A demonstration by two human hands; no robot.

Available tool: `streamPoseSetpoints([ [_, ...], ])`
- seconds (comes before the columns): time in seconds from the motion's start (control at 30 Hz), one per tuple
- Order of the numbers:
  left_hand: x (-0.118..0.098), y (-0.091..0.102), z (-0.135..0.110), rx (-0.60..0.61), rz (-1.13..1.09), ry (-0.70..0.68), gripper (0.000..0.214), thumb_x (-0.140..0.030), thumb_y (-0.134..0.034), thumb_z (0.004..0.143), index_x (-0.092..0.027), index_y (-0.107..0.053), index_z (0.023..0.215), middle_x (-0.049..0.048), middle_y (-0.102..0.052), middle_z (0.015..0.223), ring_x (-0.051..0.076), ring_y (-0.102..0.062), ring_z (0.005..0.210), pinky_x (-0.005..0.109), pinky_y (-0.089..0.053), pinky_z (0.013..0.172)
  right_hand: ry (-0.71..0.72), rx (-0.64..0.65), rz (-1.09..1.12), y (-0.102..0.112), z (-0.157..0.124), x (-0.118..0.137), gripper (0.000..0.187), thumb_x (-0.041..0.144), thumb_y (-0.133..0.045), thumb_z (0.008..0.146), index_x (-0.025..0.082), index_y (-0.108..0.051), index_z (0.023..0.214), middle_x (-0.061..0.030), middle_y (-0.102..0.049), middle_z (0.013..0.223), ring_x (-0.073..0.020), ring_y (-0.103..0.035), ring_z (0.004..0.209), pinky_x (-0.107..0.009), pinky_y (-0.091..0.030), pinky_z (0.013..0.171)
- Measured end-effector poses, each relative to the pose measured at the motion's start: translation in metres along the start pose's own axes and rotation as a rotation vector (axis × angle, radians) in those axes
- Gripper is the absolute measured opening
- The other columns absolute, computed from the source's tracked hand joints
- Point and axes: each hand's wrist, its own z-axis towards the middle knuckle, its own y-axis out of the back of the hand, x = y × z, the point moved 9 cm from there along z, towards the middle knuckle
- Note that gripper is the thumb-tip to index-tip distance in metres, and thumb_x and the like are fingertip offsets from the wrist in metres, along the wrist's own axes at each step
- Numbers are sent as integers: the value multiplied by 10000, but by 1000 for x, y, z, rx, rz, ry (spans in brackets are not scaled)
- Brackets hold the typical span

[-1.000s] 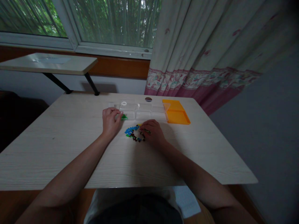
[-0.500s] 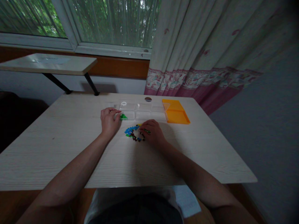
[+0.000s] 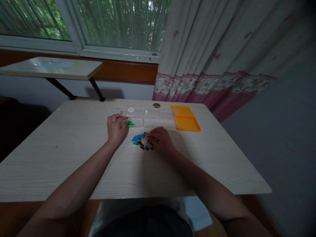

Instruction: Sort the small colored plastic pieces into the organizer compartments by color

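Note:
A clear plastic compartment box (image 3: 151, 122) lies on the table, with small green pieces (image 3: 130, 123) in its front left compartment. My left hand (image 3: 117, 127) is at the box's left end, thumb and fingers closed around the edge beside the green pieces. In front of the box is a loose pile of small building pieces (image 3: 139, 137), mostly blue, dark brown and green, with a little yellow. My right hand (image 3: 161, 140) rests at the pile's right side, its fingertips bent together among the pieces. What those fingers pinch, if anything, is hidden.
An orange tray (image 3: 186, 118) adjoins the box's right end. Behind the box is a round dark hole (image 3: 156, 105) in the table (image 3: 74, 158). A raised shelf (image 3: 51, 67) on black legs stands at the back left. Curtains (image 3: 187, 65) hang at the back right.

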Motion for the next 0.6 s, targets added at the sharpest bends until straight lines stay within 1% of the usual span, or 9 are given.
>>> streamPoseSetpoints([
  [0.07,-3,-1,0,6,-9,-14,193,-247,-558,886,-235,-723,985,98,-600,985,268,-509,997,506,-423,906,-18,-5,29,1,0,-1,96,242,-661,839,247,-750,873,-57,-699,909,-217,-580,942,-400,-446,913],
  [0.17,-17,-6,-2,79,-49,-88,210,-280,-549,900,-232,-716,1017,79,-601,989,248,-518,1008,470,-413,935,-80,-34,99,4,1,-5,96,274,-659,844,244,-748,861,-59,-698,897,-211,-588,924,-395,-459,894],
  [0.27,-46,-12,-9,208,-114,-240,220,-285,-545,912,-247,-695,1068,70,-614,1015,229,-523,1024,430,-414,942,-174,-55,173,7,1,-14,121,327,-656,848,243,-742,861,-55,-696,888,-200,-600,906,-374,-473,869],
  [0.4,-84,-17,-26,360,-174,-444,262,-327,-565,911,-260,-654,1149,68,-630,1063,223,-532,1042,415,-414,936,-255,-65,279,6,0,-23,156,383,-651,844,249,-730,846,-36,-693,872,-187,-617,879,-348,-479,847],
  [0.5,-95,-18,-32,378,-170,-498,294,-357,-569,911,-249,-630,1178,62,-640,1057,220,-541,1032,418,-409,945,-310,-53,373,3,0,-28,182,406,-651,835,238,-721,840,-28,-686,856,-176,-625,856,-327,-482,822],
  [0.6,-97,-17,-33,347,-154,-501,290,-371,-577,908,-244,-638,1161,54,-647,1020,215,-544,1007,409,-416,934,-344,-26,442,-1,-1,-28,206,426,-652,827,231,-716,835,-19,-682,835,-164,-625,833,-311,-483,805],
])
